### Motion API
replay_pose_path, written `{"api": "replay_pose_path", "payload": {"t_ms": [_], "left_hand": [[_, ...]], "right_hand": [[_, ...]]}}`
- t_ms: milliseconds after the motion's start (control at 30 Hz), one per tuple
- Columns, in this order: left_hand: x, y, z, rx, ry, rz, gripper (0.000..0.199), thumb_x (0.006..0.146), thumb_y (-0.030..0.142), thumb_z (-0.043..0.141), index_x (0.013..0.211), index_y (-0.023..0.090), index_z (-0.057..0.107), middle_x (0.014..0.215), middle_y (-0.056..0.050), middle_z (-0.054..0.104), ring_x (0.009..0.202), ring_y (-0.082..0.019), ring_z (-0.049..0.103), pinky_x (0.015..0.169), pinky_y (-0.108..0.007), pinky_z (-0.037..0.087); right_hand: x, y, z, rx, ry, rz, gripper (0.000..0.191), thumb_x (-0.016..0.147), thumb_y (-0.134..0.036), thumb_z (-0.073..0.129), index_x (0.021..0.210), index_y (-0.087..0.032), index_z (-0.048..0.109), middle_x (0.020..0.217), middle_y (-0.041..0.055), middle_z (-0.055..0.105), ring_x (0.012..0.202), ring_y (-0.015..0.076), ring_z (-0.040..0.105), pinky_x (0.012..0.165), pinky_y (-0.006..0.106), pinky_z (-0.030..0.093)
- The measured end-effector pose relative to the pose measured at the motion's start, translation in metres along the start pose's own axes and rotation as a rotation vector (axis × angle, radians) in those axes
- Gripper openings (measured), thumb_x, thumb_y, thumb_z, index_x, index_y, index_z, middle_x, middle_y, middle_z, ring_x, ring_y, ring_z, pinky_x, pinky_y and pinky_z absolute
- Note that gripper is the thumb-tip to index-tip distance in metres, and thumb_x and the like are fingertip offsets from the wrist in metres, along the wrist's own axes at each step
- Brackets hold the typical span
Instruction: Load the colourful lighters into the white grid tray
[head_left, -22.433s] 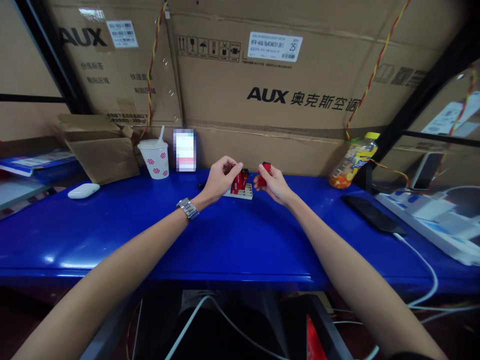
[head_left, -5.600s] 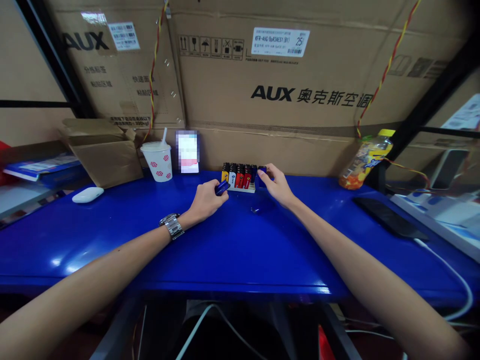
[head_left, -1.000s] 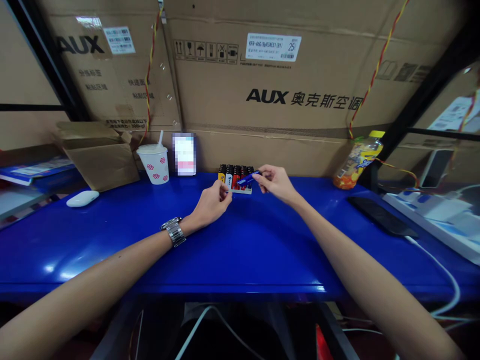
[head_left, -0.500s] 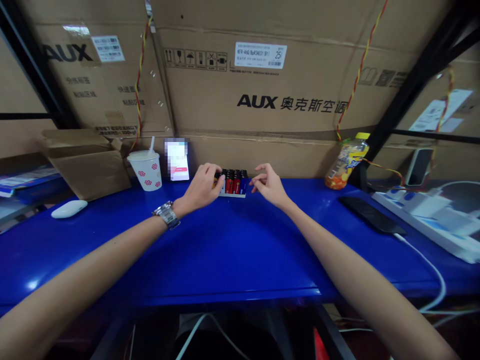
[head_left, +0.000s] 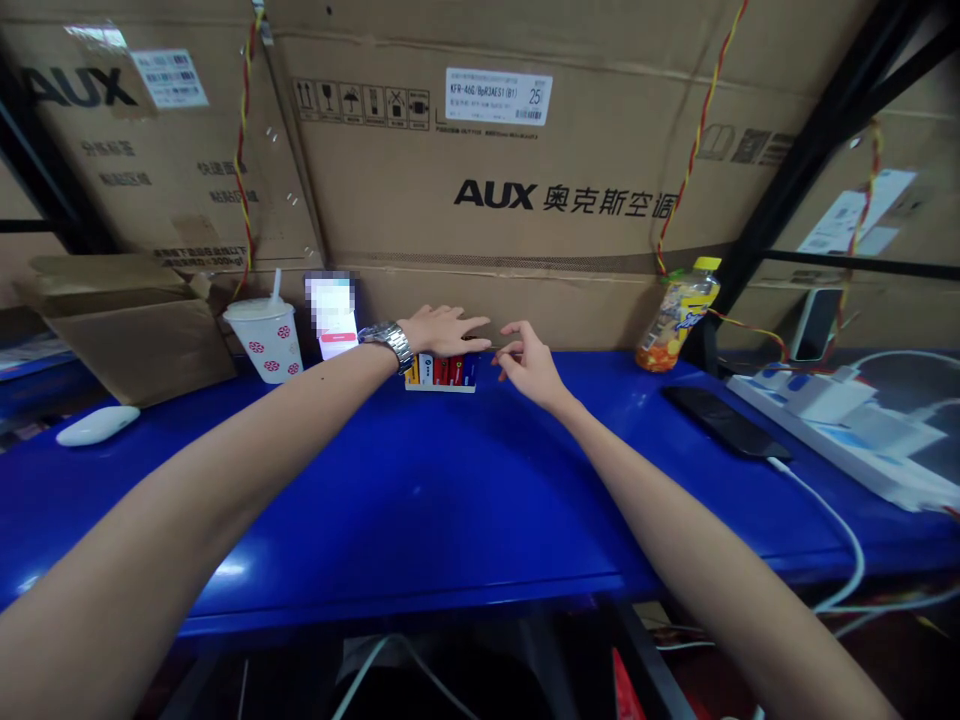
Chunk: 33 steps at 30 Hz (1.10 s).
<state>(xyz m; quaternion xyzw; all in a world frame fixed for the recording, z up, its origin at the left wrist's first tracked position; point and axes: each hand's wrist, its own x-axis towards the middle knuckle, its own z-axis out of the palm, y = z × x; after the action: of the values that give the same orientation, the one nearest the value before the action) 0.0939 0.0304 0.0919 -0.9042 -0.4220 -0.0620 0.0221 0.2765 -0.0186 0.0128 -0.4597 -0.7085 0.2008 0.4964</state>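
A small white tray (head_left: 441,388) stands at the back of the blue table, packed with upright yellow, white, red and blue pieces that look like lighters (head_left: 456,372). Palm down, my left hand (head_left: 447,332) lies across the top of them with its fingers stretched to the right, hiding their black tops. Whether it presses on them I cannot tell. Just right of the tray, apart from it, is my right hand (head_left: 531,368); its fingers are loosely bent and spaced, with nothing visible between them.
Left of the tray are a lit phone (head_left: 336,315), a paper cup (head_left: 264,340) with a straw, a brown paper bag (head_left: 142,345) and a white case (head_left: 97,426). To the right are a drink bottle (head_left: 677,315), a black phone (head_left: 724,420) on a cable and a power strip (head_left: 847,440).
My left hand has moved right, from the tray's left end to over its top, and its fingers have straightened. The right hand keeps its place beside the tray. The view has shifted slightly right.
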Motion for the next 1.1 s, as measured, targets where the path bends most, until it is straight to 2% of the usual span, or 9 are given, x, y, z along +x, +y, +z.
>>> {"api": "replay_pose_path", "payload": {"t_ms": [133,267,433,600,700,767,900,1000,1100], "left_hand": [[0.001,0.002,-0.006,-0.011,0.052,0.005,0.076,0.085,0.068,0.034,0.147,0.025,0.034,0.145,-0.017,0.045,0.126,-0.037,0.043,0.101,-0.052,0.033],[0.002,0.004,-0.004,-0.003,-0.039,0.007,0.086,0.078,0.074,0.042,0.147,0.022,0.036,0.142,-0.020,0.046,0.124,-0.040,0.044,0.100,-0.052,0.033],[0.003,0.009,0.004,0.038,-0.059,-0.072,0.088,0.080,0.076,0.031,0.145,0.016,0.037,0.140,-0.026,0.046,0.124,-0.043,0.044,0.098,-0.056,0.034],[0.008,0.013,0.001,0.013,-0.095,-0.060,0.096,0.074,0.082,0.034,0.147,0.019,0.035,0.146,-0.022,0.042,0.128,-0.043,0.040,0.102,-0.058,0.031],[0.010,0.013,-0.004,0.008,-0.141,-0.123,0.102,0.071,0.084,0.038,0.150,0.020,0.030,0.149,-0.022,0.038,0.132,-0.044,0.036,0.102,-0.059,0.031],[0.010,0.012,-0.008,0.010,-0.198,-0.176,0.105,0.069,0.084,0.040,0.150,0.020,0.029,0.150,-0.021,0.037,0.133,-0.045,0.035,0.102,-0.059,0.031],[0.008,0.014,-0.018,0.002,-0.323,-0.159,0.104,0.068,0.084,0.042,0.151,0.024,0.028,0.153,-0.015,0.036,0.136,-0.043,0.032,0.106,-0.054,0.030],[0.005,0.016,-0.024,0.043,-0.302,-0.223,0.107,0.066,0.085,0.043,0.151,0.022,0.027,0.153,-0.017,0.034,0.137,-0.044,0.028,0.106,-0.056,0.028],[0.003,0.015,-0.026,0.030,-0.299,-0.225,0.110,0.063,0.084,0.050,0.151,0.021,0.028,0.152,-0.018,0.035,0.136,-0.044,0.030,0.106,-0.055,0.029]], "right_hand": [[0.000,0.001,0.000,-0.024,-0.023,-0.005,0.037,0.070,-0.019,0.048,0.106,-0.022,0.041,0.073,-0.0011,0.064,0.050,0.0143,0.059,0.059,0.032,0.050],[0.000,0.003,0.000,-0.039,-0.036,-0.023,0.038,0.070,-0.018,0.048,0.107,-0.022,0.041,0.072,-0.0017,0.063,0.050,0.0148,0.060,0.060,0.033,0.049],[0.000,0.003,0.000,-0.110,-0.051,-0.050,0.038,0.070,-0.017,0.048,0.108,-0.022,0.043,0.071,-0.0012,0.064,0.054,0.0159,0.059,0.062,0.034,0.049],[0.000,0.002,0.000,-0.159,-0.063,-0.075,0.035,0.071,-0.017,0.049,0.106,-0.022,0.044,0.074,0.0007,0.066,0.059,0.0171,0.060,0.064,0.034,0.048],[0.001,0.003,-0.001,-0.170,-0.070,-0.080,0.037,0.071,-0.017,0.049,0.107,-0.021,0.045,0.074,0.0007,0.066,0.061,0.0177,0.060,0.065,0.034,0.048],[0.001,0.003,-0.002,-0.182,-0.085,-0.082,0.038,0.070,-0.017,0.049,0.108,-0.021,0.046,0.073,0.0006,0.066,0.062,0.0182,0.061,0.066,0.034,0.048],[0.000,0.003,-0.002,-0.203,-0.108,-0.094,0.036,0.072,-0.018,0.050,0.108,-0.021,0.046,0.072,0.0000,0.065,0.062,0.0181,0.060,0.066,0.034,0.047],[0.000,0.002,-0.002,-0.201,-0.135,-0.095,0.037,0.072,-0.017,0.050,0.109,-0.021,0.046,0.073,-0.0002,0.066,0.064,0.0182,0.060,0.068,0.034,0.048],[-0.001,0.000,-0.003,-0.205,-0.148,-0.091,0.037,0.073,-0.017,0.050,0.110,-0.020,0.046,0.074,0.0002,0.067,0.067,0.0186,0.061,0.070,0.035,0.048]]}}
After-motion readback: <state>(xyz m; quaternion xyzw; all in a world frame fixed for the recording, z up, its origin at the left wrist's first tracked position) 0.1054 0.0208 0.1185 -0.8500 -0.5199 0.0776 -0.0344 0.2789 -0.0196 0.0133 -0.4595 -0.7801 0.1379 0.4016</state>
